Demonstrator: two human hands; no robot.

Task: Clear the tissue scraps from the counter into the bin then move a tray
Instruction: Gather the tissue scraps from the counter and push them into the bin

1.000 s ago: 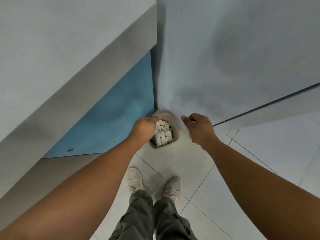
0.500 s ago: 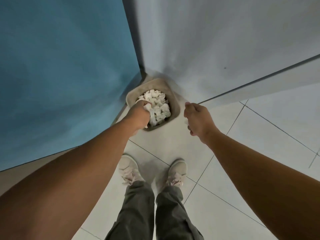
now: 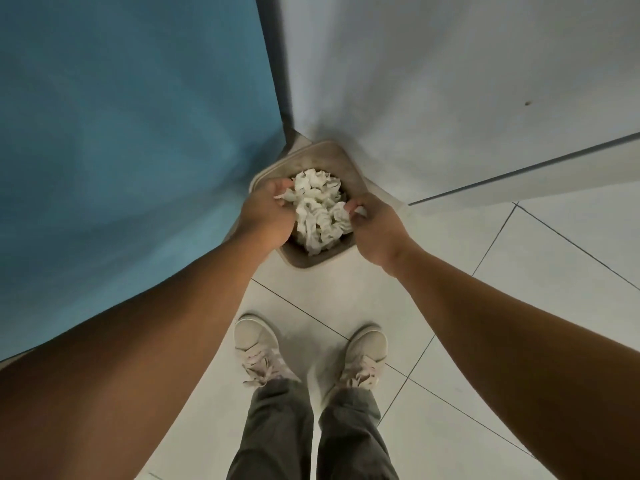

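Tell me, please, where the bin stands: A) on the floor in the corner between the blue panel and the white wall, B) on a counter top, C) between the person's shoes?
A: the bin, full of tissue scraps, sits on the tiled floor where the blue panel meets the white wall, ahead of the shoes.

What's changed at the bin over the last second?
The right hand moved left from beside the bin to its right rim, where it pinches one of the tissue scraps. The left hand stayed at the left rim, gripping scraps. The bin still stands full in the corner.
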